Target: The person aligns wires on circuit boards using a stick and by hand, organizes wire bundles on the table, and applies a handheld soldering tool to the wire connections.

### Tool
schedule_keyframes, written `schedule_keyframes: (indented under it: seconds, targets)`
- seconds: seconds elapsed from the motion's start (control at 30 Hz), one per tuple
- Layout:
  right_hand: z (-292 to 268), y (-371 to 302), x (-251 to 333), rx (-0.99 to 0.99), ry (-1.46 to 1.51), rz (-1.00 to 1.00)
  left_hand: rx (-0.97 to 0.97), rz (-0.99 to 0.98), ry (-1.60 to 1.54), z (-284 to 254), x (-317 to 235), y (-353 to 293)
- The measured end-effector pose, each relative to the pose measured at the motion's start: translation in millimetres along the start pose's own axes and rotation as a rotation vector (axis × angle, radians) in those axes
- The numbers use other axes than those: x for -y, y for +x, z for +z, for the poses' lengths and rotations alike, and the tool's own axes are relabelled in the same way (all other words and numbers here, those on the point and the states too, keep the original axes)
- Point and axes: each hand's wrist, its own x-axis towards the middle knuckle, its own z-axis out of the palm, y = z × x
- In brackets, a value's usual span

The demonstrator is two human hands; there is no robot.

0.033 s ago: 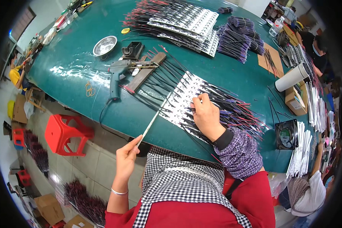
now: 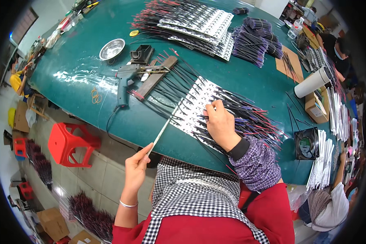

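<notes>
A white sheet (image 2: 196,100) with rows of holes lies on the green table, with many black wires (image 2: 244,115) across it, their ends red at the right. My left hand (image 2: 136,166) grips the near end of a thin pale stick (image 2: 162,131); its far end lies along the sheet's left edge, over the wires. My right hand (image 2: 220,124) rests on the wires at the sheet's middle, fingers curled in. Whatever its fingertips pinch is hidden. Beyond the stick, a dark wooden bar (image 2: 157,78) lies across the wires' left ends.
A corded glue gun (image 2: 127,83) lies left of the bar, near a metal bowl (image 2: 112,49). Wired sheets (image 2: 205,24) are stacked at the back, beside purple-black wire bundles (image 2: 254,42). A small fan (image 2: 307,144) stands at right; a red stool (image 2: 71,142) stands left.
</notes>
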Motion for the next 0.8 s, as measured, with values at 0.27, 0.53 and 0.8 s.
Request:
schedule_keyframes:
  seconds: [0.27,0.53,0.8]
  targets:
    - [-0.8,-2.8,0.4,0.022,-0.014,0.009,-0.078,0.264,0.138,31.4,-11.6,20.7]
    - [2.4,-8.0,-4.9,-0.007,0.038,-0.014,-0.130,0.275,0.420,67.5,-50.4,60.9]
    - [-8.8,-5.0,-0.3,0.012,0.105,-0.005,0.028,0.418,-0.150,99.9,-23.8,98.3]
